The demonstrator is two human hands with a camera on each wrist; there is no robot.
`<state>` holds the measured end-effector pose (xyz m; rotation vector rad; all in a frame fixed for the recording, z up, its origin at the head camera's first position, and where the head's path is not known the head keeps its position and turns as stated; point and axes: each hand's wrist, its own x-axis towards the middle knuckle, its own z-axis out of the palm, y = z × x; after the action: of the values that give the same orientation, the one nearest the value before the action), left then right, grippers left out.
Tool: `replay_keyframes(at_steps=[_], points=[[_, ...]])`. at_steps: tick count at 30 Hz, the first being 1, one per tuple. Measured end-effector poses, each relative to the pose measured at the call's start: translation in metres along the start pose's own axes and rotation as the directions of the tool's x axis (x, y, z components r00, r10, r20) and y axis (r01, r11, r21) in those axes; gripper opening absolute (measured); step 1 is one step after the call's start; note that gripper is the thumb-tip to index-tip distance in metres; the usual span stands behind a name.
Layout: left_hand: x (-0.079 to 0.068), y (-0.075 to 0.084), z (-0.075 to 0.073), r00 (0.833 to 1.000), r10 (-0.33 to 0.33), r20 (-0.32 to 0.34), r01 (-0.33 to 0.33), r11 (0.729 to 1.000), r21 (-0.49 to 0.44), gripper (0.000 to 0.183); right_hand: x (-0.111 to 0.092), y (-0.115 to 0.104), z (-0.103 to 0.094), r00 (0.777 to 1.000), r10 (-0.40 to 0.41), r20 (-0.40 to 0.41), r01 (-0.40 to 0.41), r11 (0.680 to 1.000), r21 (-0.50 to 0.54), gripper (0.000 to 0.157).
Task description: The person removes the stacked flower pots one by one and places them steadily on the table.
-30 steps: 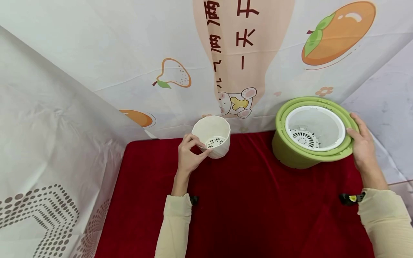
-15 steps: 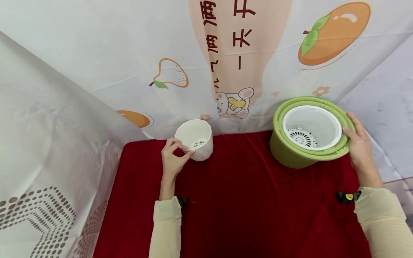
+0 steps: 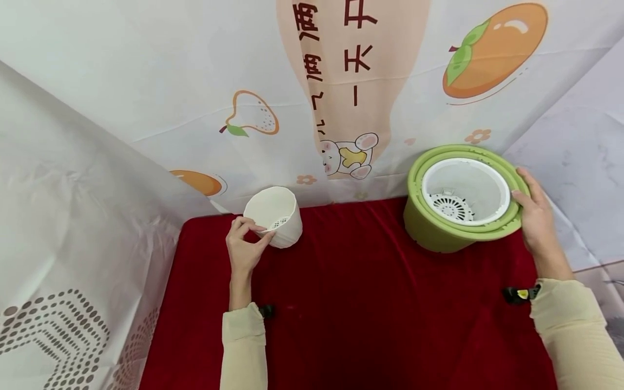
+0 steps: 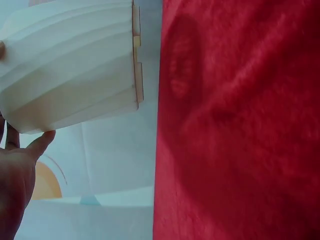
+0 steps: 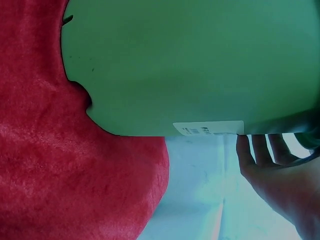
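A small white flower pot [image 3: 286, 227] with a perforated bottom is at the back left of the red-covered table. My left hand [image 3: 246, 250] pinches its near rim between thumb and fingers. In the left wrist view the ribbed side of the white pot [image 4: 70, 65] hangs above the cloth, apart from its shadow. Farther right stands a large green flower pot [image 3: 434, 233] with a white perforated basket [image 3: 475, 181] nested inside. My right hand [image 3: 538, 222] grips the green pot's right rim, thumb on top and fingers against the outside. A white label [image 5: 207, 128] shows on its wall in the right wrist view.
A red velvet cloth [image 3: 351, 303] covers the table. Behind it hangs a white printed curtain [image 3: 195, 108], close to both pots. More white fabric [image 3: 73, 227] drapes along the left side.
My left hand has carried the white pot leftward, away from the green pot. My right hand keeps its grip on the green pot, which shifts only slightly in view as the head camera turns.
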<state>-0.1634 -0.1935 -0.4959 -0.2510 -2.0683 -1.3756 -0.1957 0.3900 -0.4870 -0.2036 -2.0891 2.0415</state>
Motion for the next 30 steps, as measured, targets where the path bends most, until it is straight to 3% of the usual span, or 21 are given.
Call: replay_keyframes(at_steps=[8,12,16,21,30], points=[[0.000,-0.011,-0.021,0.995,-0.021,-0.097,0.024,0.999,0.025,0.020,0.002,0.003,0.004,1.000,0.000,0.003,-0.001,0.999,0.053,0.051],[0.000,-0.014,-0.024,0.991,-0.025,-0.131,0.030,0.999,0.042,0.019,0.000,0.003,0.002,1.000,-0.007,0.001,0.007,0.992,0.124,0.051],[-0.001,-0.020,-0.027,0.985,-0.010,-0.171,0.023,0.997,0.072,0.019,-0.002,0.002,0.000,1.000,-0.009,0.002,0.009,0.994,0.109,0.051],[-0.003,-0.028,-0.034,0.973,-0.025,-0.228,0.049,0.994,0.098,0.019,-0.001,0.002,0.003,1.000,-0.002,-0.003,0.002,0.997,0.082,0.051],[-0.009,-0.037,-0.047,0.941,-0.076,-0.331,0.117,0.987,0.108,0.017,0.000,0.004,0.003,1.000,-0.015,-0.011,0.017,0.991,0.136,0.051]])
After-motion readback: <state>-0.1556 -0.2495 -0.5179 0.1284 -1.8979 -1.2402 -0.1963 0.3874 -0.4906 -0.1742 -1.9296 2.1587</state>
